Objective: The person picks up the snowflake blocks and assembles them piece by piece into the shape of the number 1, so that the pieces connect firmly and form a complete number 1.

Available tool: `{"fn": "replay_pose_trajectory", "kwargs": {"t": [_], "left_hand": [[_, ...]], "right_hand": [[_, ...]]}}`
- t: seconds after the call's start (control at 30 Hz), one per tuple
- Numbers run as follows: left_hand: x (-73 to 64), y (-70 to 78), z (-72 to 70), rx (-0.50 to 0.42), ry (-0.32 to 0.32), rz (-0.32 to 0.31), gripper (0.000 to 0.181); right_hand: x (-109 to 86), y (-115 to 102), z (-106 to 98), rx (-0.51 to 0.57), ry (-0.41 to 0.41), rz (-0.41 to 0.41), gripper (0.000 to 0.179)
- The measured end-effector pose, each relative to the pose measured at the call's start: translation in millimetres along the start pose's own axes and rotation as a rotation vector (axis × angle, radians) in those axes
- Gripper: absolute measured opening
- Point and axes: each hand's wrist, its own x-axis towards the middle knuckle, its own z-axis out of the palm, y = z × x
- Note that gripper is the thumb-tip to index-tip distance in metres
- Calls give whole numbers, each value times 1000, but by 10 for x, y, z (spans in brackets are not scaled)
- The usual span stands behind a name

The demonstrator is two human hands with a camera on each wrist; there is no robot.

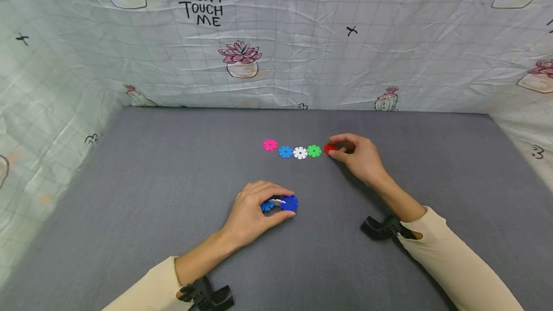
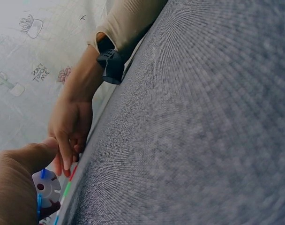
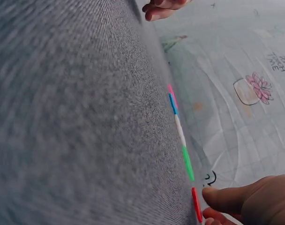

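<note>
Notched discs are shown on and above a grey tabletop [image 1: 173, 167]. Near the centre of the head view, a row is formed, from left to right, by a blue disc [image 1: 285, 152], a white disc [image 1: 300, 153] and a green disc [image 1: 314, 150]; these are closely spaced. At the left end, a pink disc [image 1: 270, 145] is seen slightly higher and apart from the blue disc. At the right end, just beyond the green disc, a red disc [image 1: 329, 149] is pinched by the right hand [image 1: 360, 157], its grip clamped on the rim with the thumb at the near side. Below the row, a dark blue disc [image 1: 290, 203] is held by the left hand [image 1: 255, 205], its grip clamped between thumb and fingertips. Within the curve of that hand, a second white disc [image 2: 48, 185] and a second blue disc [image 1: 267, 206] are partly visible. A black device [image 1: 380, 228] is worn at each wrist, beside a cream sleeve [image 1: 458, 263]. The upper frame is filled by a pale cloth [image 1: 302, 66], printed with potted plants and lettering.
</note>
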Motion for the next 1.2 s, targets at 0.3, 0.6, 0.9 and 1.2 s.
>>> {"fn": "replay_pose_trajectory", "kwargs": {"t": [0.3,0.6,0.9,1.2], "left_hand": [[9,8,-14,-4,-15,-19,34],[2,11,-11,-14,-15,-18,33],[4,18,-13,-14,-19,-22,33],[17,27,-14,-14,-24,-27,33]], "right_hand": [[30,23,43,-72,38,-52,30],[17,29,32,-86,43,-60,29],[-49,5,-24,-52,34,-83,26],[-160,-65,-76,86,48,-41,28]]}}
